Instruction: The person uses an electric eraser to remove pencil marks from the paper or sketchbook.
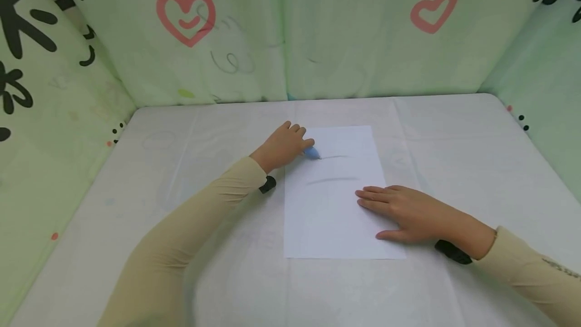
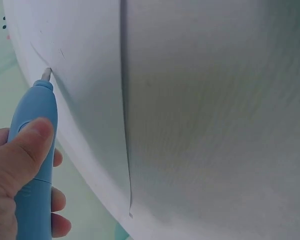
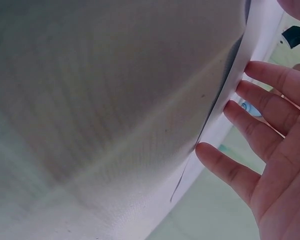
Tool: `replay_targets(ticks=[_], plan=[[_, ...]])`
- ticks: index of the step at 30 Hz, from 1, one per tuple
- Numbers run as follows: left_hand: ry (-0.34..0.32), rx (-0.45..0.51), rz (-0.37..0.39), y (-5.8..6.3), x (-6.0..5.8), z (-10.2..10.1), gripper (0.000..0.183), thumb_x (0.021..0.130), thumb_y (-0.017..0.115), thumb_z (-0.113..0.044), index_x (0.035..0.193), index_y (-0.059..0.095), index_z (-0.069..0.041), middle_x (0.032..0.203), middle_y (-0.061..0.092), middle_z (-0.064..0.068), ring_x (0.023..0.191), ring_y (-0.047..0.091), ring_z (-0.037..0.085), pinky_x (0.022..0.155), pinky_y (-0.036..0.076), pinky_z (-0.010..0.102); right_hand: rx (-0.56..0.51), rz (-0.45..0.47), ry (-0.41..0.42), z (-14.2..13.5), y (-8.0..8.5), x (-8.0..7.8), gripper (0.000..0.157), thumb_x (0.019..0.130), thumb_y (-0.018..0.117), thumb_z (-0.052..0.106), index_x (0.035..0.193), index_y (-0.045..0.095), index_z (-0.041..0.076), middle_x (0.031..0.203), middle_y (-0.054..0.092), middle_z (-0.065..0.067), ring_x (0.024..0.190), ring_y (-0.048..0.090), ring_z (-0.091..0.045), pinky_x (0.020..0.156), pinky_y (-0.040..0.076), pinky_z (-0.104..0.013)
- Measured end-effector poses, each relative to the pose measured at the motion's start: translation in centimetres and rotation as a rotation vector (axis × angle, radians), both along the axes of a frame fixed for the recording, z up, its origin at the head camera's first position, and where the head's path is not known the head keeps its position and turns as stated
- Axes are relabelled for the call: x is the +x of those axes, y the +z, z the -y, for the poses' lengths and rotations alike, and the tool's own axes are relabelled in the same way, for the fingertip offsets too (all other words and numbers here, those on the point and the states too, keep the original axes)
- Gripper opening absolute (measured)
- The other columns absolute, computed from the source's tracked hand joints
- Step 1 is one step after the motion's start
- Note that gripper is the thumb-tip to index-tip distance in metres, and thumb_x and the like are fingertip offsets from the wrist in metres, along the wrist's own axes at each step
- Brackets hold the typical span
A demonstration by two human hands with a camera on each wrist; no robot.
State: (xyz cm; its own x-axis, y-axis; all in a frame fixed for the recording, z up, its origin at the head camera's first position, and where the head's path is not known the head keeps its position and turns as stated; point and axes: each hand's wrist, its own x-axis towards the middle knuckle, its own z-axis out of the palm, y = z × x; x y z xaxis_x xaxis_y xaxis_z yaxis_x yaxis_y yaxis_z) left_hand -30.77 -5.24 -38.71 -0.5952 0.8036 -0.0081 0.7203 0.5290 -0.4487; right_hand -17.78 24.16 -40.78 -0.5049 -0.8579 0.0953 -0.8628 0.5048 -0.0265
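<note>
My left hand [image 1: 282, 146] grips a light blue utility knife [image 2: 36, 130] with a tapered body and a short silver tip. The thumb lies along its upper side, and the other fingers wrap beneath. Its tip is right at the upper left part of a white paper sheet [image 1: 327, 216], at the end of a thin dark line [image 1: 337, 156]. A wider greyish line [image 1: 333, 180] runs below it on the sheet. Palm down, my right hand [image 1: 408, 213] rests on the sheet's right edge, fingers straight and spread. In the right wrist view its fingertips [image 3: 205, 148] touch the paper.
The sheet lies on a white-covered table [image 1: 458, 165]. A green curtain [image 1: 345, 29] with red hearts and black marks stands behind the table and along both sides. Black wrist straps [image 1: 268, 184] show below both hands.
</note>
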Motion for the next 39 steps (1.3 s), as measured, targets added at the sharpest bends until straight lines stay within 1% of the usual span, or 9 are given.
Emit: replay_targets(ticks=[5, 8, 11, 16, 21, 25, 29, 35, 39], plan=[[0.002, 0.002, -0.002, 0.1, 0.1, -0.1, 0.025, 0.091, 0.058, -0.031, 0.115, 0.057, -0.022, 0.105, 0.064, 0.006, 0.094, 0.061, 0.021, 0.084, 0.045, 0.032, 0.015, 0.02, -0.011, 0.0, 0.1, -0.1, 0.06, 0.087, 0.063, 0.043, 0.132, 0.053, 0.005, 0.138, 0.053, -0.008, 0.124, 0.052, -0.026, 0.091, 0.046, -0.041], [0.001, 0.007, 0.008, 0.1, 0.2, -0.1, 0.025, 0.091, 0.058, -0.031, 0.115, 0.057, -0.022, 0.104, 0.063, 0.006, 0.094, 0.061, 0.021, 0.084, 0.045, 0.032, 0.015, 0.018, -0.01, 0.0, 0.2, -0.1, 0.06, 0.087, 0.063, 0.043, 0.131, 0.053, 0.005, 0.138, 0.053, -0.008, 0.124, 0.052, -0.027, 0.091, 0.046, -0.041], [0.002, 0.0, 0.0, 0.1, 0.3, -0.1, 0.024, 0.093, 0.057, -0.031, 0.115, 0.056, -0.022, 0.103, 0.063, 0.006, 0.092, 0.06, 0.021, 0.082, 0.044, 0.031, 0.014, 0.011, -0.007, 0.1, 0.2, -0.2, 0.06, 0.087, 0.063, 0.043, 0.131, 0.053, 0.005, 0.137, 0.053, -0.008, 0.124, 0.052, -0.026, 0.091, 0.047, -0.041], [-0.016, 0.005, -0.012, 0.1, 0.3, 0.2, 0.023, 0.095, 0.053, -0.03, 0.115, 0.053, -0.018, 0.101, 0.061, 0.007, 0.09, 0.059, 0.021, 0.08, 0.044, 0.03, 0.018, 0.016, -0.013, 0.1, 0.2, -0.2, 0.059, 0.086, 0.064, 0.043, 0.131, 0.053, 0.005, 0.138, 0.053, -0.008, 0.124, 0.052, -0.026, 0.091, 0.046, -0.041], [-0.005, 0.031, 0.03, 0.3, 0.6, 0.4, 0.02, 0.098, 0.047, -0.024, 0.116, 0.052, -0.015, 0.101, 0.059, 0.008, 0.087, 0.056, 0.021, 0.08, 0.043, 0.031, 0.03, 0.036, -0.023, 0.1, 0.1, -0.2, 0.06, 0.087, 0.063, 0.043, 0.131, 0.053, 0.005, 0.138, 0.053, -0.008, 0.125, 0.051, -0.026, 0.092, 0.046, -0.041], [0.004, 0.028, 0.059, 0.4, 0.7, 0.5, 0.021, 0.099, 0.044, -0.019, 0.117, 0.053, -0.015, 0.1, 0.059, 0.007, 0.085, 0.055, 0.021, 0.079, 0.042, 0.032, 0.019, 0.034, -0.016, 0.0, -0.1, -0.2, 0.059, 0.087, 0.063, 0.043, 0.131, 0.053, 0.005, 0.138, 0.053, -0.008, 0.124, 0.052, -0.027, 0.091, 0.046, -0.041], [0.002, 0.026, 0.069, 0.0, 0.6, 0.5, 0.02, 0.098, 0.046, -0.017, 0.116, 0.054, -0.015, 0.099, 0.06, 0.006, 0.085, 0.056, 0.021, 0.079, 0.042, 0.031, 0.005, 0.014, -0.003, 0.0, -0.2, -0.2, 0.059, 0.086, 0.063, 0.043, 0.13, 0.054, 0.004, 0.137, 0.054, -0.009, 0.123, 0.052, -0.027, 0.091, 0.047, -0.041], [-0.035, 0.077, 0.046, -0.6, 0.4, 0.4, 0.016, 0.096, 0.052, -0.017, 0.111, 0.056, -0.014, 0.096, 0.061, 0.006, 0.083, 0.057, 0.021, 0.075, 0.041, 0.03, 0.012, 0.025, -0.011, 0.0, -0.1, -0.1, 0.06, 0.086, 0.063, 0.043, 0.131, 0.053, 0.004, 0.138, 0.053, -0.009, 0.124, 0.052, -0.027, 0.091, 0.046, -0.041], [-0.039, 0.087, 0.033, -0.9, 0.3, 0.3, 0.015, 0.095, 0.054, -0.02, 0.109, 0.057, -0.014, 0.095, 0.061, 0.006, 0.083, 0.059, 0.021, 0.075, 0.042, 0.03, 0.015, 0.018, -0.009, 0.1, -0.1, -0.1, 0.06, 0.086, 0.064, 0.043, 0.131, 0.053, 0.004, 0.137, 0.053, -0.009, 0.124, 0.052, -0.027, 0.091, 0.046, -0.041]])
